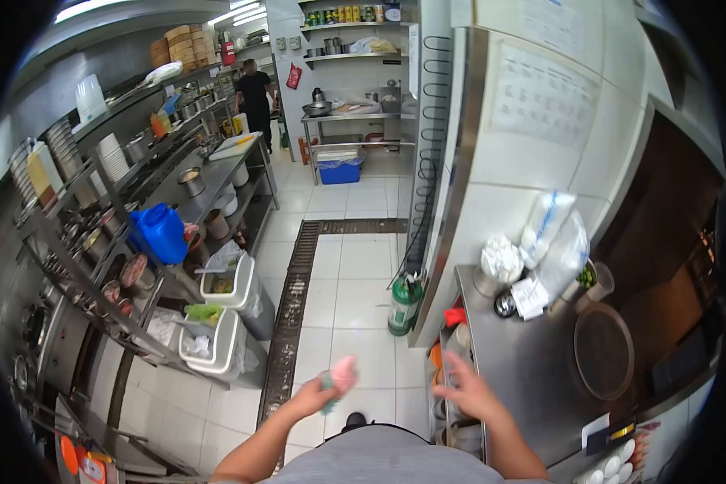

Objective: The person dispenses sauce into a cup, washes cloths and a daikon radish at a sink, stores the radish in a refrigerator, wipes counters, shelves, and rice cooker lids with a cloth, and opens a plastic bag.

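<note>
My left hand [316, 397] is closed around a small pink-and-green object [343, 373], held out in front of me above the tiled floor. Motion blur hides its exact kind; it could be a cloth or a sponge. My right hand [466, 389] holds nothing, its fingers spread, near the left edge of a steel counter [512, 379]. Below that counter's edge, stacked items on a shelf [452, 403] are partly hidden by my right hand and arm.
A drain grate [286, 339] runs along the floor at left. Two white bins [218, 343] stand beside a steel rack. A green gas cylinder [405, 305] is by the wall. Bags and a round tray [603, 352] lie on the counter. A person [256, 101] in black stands far back.
</note>
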The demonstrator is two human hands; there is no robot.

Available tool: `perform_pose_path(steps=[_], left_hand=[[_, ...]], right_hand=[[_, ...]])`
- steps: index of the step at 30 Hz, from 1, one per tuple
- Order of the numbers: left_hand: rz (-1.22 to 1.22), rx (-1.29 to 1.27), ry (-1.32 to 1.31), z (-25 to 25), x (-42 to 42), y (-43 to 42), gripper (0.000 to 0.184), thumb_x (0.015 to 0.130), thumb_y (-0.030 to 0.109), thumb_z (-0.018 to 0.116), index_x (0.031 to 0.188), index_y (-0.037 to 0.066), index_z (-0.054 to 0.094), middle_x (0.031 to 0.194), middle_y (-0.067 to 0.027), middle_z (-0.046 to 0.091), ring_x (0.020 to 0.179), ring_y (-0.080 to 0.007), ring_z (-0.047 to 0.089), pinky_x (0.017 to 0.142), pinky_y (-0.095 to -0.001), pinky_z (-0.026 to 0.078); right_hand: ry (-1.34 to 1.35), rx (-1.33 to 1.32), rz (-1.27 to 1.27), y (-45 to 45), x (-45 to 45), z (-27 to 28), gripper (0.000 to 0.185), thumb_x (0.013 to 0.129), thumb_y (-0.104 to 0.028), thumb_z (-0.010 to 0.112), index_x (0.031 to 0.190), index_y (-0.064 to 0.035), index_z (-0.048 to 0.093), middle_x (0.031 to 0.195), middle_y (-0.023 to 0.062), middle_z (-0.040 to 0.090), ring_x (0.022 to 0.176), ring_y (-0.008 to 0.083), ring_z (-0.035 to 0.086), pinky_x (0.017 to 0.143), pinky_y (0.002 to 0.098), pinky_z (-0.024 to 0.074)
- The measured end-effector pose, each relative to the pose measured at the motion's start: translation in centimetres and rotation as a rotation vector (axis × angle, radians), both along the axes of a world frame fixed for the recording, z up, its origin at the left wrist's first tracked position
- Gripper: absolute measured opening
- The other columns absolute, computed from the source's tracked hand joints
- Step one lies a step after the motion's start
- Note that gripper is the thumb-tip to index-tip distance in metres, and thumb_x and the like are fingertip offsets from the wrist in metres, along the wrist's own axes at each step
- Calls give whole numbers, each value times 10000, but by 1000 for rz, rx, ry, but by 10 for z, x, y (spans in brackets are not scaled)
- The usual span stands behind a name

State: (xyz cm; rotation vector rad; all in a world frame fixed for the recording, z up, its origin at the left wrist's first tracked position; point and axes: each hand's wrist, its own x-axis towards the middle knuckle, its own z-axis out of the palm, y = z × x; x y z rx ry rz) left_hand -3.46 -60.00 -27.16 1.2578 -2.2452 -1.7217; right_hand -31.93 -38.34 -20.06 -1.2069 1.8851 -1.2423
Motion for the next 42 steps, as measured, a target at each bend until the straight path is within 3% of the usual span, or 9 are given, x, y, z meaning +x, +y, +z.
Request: perform_pose_path(steps=[6,9,18,24,27,31,34,37,42], left_hand=[[-555,-64,325,66,-169,-124,440,902,268,576,1278,61,477,990,-62,636,869,-125,588,770,-260,463],[-469,374,276,72,-214,-214,402,943,262,537,1283,58,472,1007,-48,620,875,-109,579,764,-250,461],[409,746,561,-18,-288,-509,319,917,185,568,1195,44,498,1072,-51,595,949,-167,580,837,-339,479],[891,429,649,-46,-230,-676,242,929,245,541,1096,70,551,915,-55,651,748,-172,632,601,-322,516],[912,467,504,-68,-220,-760,300,949,304,492,1105,58,562,938,-71,657,761,-189,645,610,-324,519],[656,354,75,-98,-288,-897,442,949,375,452,1186,15,549,971,-136,656,876,-248,652,756,-418,521],[111,-463,-525,-107,-383,-992,385,923,347,474,1159,67,595,1050,-193,621,1052,-299,582,902,-515,427],[-35,-682,-352,-46,-505,-1073,286,874,290,550,1029,71,650,1144,-210,590,1092,-361,541,929,-448,418],[-189,-603,-3,-11,-697,-1211,244,851,213,571,1030,64,641,943,-218,634,896,-395,598,764,-443,481]], right_hand=[[-433,-266,-170,-179,-44,3,90,811,22,615,898,8,638,861,57,658,786,118,620,724,257,501],[-468,-454,-401,-229,-111,4,98,838,16,585,934,4,601,866,63,644,771,116,601,727,243,484],[-939,-590,-112,-574,-226,7,139,944,-174,517,972,-39,525,835,35,539,791,149,545,754,311,456],[-1110,-605,324,-818,-298,83,220,979,-232,455,965,-22,519,777,51,577,675,145,568,619,287,502],[-571,-469,297,-926,-340,46,213,968,-235,492,1048,-61,585,816,81,606,607,175,589,559,288,496],[341,-417,111,-1005,-404,11,266,898,-164,569,1142,-79,634,1053,116,601,1008,223,553,878,333,433],[771,-195,-98,-1046,-467,-13,269,872,-139,584,1127,-86,652,1084,140,588,1030,247,541,883,347,429],[107,-290,-313,-1096,-522,-20,229,868,-139,588,1069,-80,679,1107,134,585,1034,242,540,866,329,433],[67,-235,-487,-1227,-631,-31,212,824,-174,664,978,-28,684,793,101,641,775,210,605,736,293,470]])
